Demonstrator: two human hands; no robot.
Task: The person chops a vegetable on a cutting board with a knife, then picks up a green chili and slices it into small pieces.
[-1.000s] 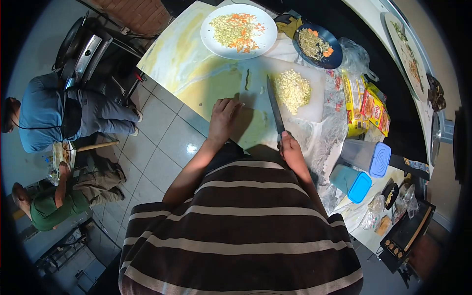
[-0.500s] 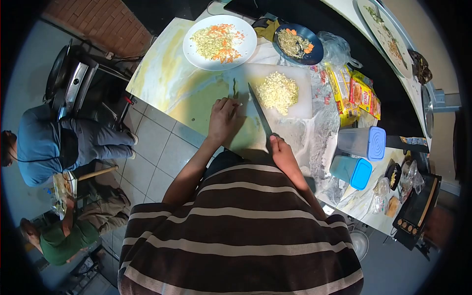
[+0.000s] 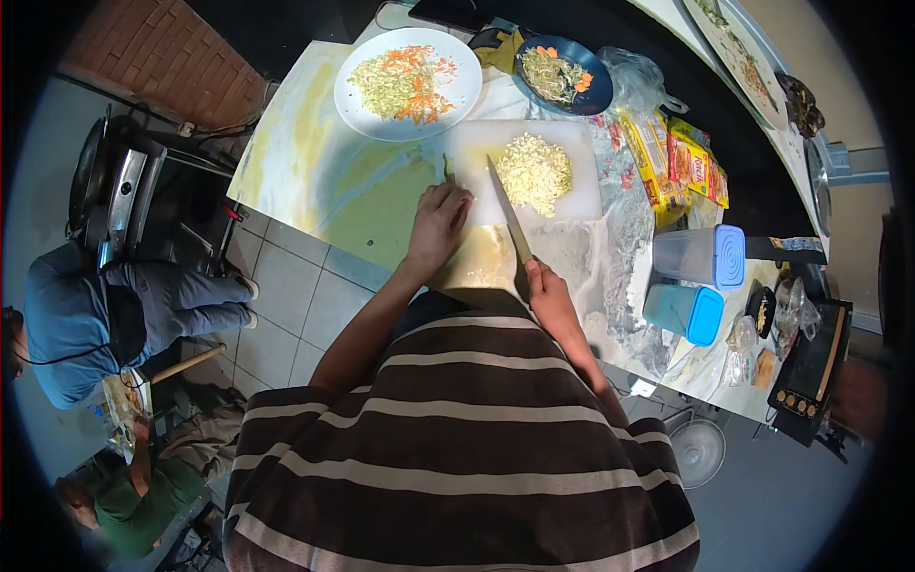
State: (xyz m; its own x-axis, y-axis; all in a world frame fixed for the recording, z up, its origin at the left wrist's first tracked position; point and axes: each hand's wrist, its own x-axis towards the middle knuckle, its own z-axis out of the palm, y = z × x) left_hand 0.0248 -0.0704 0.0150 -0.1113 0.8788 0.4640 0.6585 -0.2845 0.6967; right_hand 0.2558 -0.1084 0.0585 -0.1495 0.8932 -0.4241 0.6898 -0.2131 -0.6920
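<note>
Our right hand [image 3: 551, 297] has its grip closed around the handle of the knife [image 3: 510, 212], thumb side uppermost and near our body. Our left hand [image 3: 438, 227] has its fingers curled close together beside the left edge of the white board [image 3: 583, 202]; we cannot tell whether they pinch anything. A thin green strip [image 3: 448, 169] lies just beyond those fingertips.

To handle the knife well here, we would keep the wrist firm and in line with the handle, guide the blade with small, even movements, and keep the left fingertips tucked in and clear of the edge. We would also steer the tip gently around the heap of pale chopped pieces [image 3: 534, 173], so that none scatter onto the surface [image 3: 297, 181] or towards the plate [image 3: 347, 110].

The knife lies between our two hands, just left of the heap, its forward part over the board and its handle beyond the board's near edge. Its tip points away from us. Its long axis runs from the right hand outwards, slanting a little to the left. We cannot tell whether the blade touches the board, nor which way its sharp edge faces
</note>
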